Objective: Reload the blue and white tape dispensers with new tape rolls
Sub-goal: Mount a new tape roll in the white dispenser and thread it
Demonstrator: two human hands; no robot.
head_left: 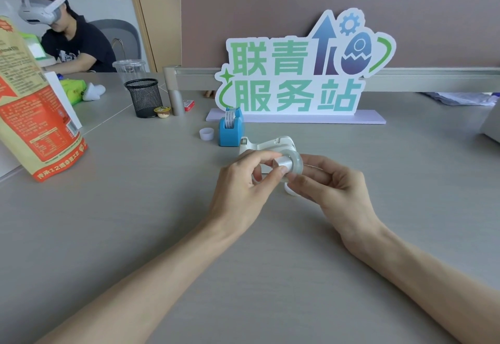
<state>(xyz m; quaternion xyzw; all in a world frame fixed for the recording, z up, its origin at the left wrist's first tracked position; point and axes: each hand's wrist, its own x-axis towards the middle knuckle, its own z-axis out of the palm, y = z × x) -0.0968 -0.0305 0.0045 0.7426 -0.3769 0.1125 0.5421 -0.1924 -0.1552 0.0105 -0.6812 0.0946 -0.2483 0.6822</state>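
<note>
Both hands met above the middle of the desk (pixel 135 235). Our left hand (pixel 240 189) had thumb and fingers pinched shut on a white spool core (pixel 283 164); our right hand (pixel 335 189) curled its fingers closed around a clear tape roll (pixel 297 160), into whose bore the core seemed to be going. How far the core had seated, we could not tell.

Left to right along the far part of the desk: an orange snack bag (pixel 40 116) at the left edge, a black mesh pen cup (pixel 144 97), a small white ring (pixel 206 134) lying loose, the blue dispenser (pixel 230 130) already carrying a printed roll, and the white dispenser (pixel 270 144) just beyond our fingers, its cradle apparently empty. A sign board (pixel 297 73) stood behind both.

Risks, as we judged them: a tilted core could jam in the bore; the smooth roll could slip from the right fingers and run towards the near edge; a forward push could knock the white dispenser into the blue one, which stood just beside it.

Open room lay wide on the near side and to the right of our hands; the far side was crowded.
</note>
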